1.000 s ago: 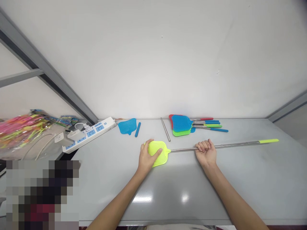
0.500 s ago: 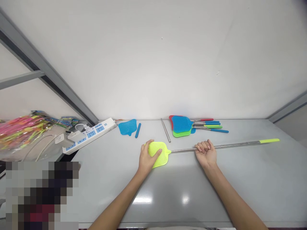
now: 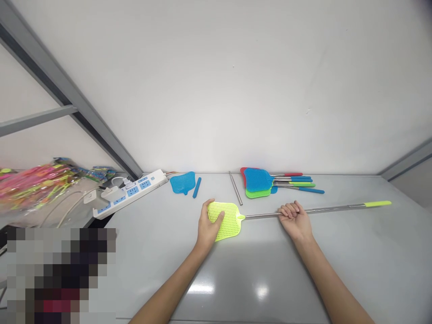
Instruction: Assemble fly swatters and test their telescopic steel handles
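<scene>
A yellow-green mesh fly swatter head (image 3: 231, 221) lies on the table, joined to a long telescopic steel handle (image 3: 330, 210) with a lime grip end (image 3: 378, 204). My left hand (image 3: 209, 223) is closed over the swatter head's left side, with the thumb on top. My right hand (image 3: 293, 220) is wrapped around the steel handle. Behind them lie a stack of coloured swatters (image 3: 257, 182), a loose blue swatter head (image 3: 182, 182), a blue grip (image 3: 197, 187) and a bare steel rod (image 3: 235, 188).
A white power strip (image 3: 130, 194) with plugs lies at the table's back left, beside a clear bag of colourful items (image 3: 37, 186). A white wall (image 3: 216, 90) rises behind the grey table (image 3: 354, 256). A pixelated patch hides the lower left.
The whole scene sits lower and slightly rotated in the picture, so the head camera has shifted. Both hands keep the same hold on the swatter.
</scene>
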### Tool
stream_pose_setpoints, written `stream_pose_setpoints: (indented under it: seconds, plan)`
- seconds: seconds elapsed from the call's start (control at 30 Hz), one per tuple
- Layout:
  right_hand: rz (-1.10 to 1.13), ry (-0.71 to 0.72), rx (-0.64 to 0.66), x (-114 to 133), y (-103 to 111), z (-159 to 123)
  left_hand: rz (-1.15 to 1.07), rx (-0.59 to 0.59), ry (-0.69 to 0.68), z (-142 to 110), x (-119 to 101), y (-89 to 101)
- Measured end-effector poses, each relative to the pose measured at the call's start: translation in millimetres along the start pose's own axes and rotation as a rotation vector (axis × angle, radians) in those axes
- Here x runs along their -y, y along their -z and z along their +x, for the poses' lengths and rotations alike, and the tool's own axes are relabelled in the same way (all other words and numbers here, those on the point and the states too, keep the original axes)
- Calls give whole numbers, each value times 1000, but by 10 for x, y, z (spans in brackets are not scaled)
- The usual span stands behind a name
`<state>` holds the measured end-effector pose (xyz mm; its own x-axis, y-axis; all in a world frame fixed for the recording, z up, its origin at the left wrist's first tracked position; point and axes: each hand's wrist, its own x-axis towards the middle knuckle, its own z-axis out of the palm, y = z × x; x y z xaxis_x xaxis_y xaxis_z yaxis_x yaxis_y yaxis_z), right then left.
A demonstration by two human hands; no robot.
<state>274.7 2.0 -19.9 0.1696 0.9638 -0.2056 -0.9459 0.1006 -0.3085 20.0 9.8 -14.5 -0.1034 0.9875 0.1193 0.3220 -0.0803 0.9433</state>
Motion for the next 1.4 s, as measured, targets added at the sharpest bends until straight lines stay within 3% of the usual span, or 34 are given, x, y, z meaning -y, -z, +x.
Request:
stream_pose_setpoints:
  seconds: [0.4,0.77,0.87,1.07,1.27,1.4]
  plan:
    - [-55,-8,5,16,5,12,-291,11,135,51,-4,7]
    - [-44,-13,1,12,22,13,-300,61,176,51,-18,37]
    - [-36,25,7,4,34,14,-422,162,239,30,-87,64]
    - [27,65,31,16,47,15,-666,503,444,-66,-256,115]
    - [120,46,18,64,43,10,-647,585,419,-91,-299,115]
    - [153,31,4,70,31,6,-690,625,480,-59,-291,133]
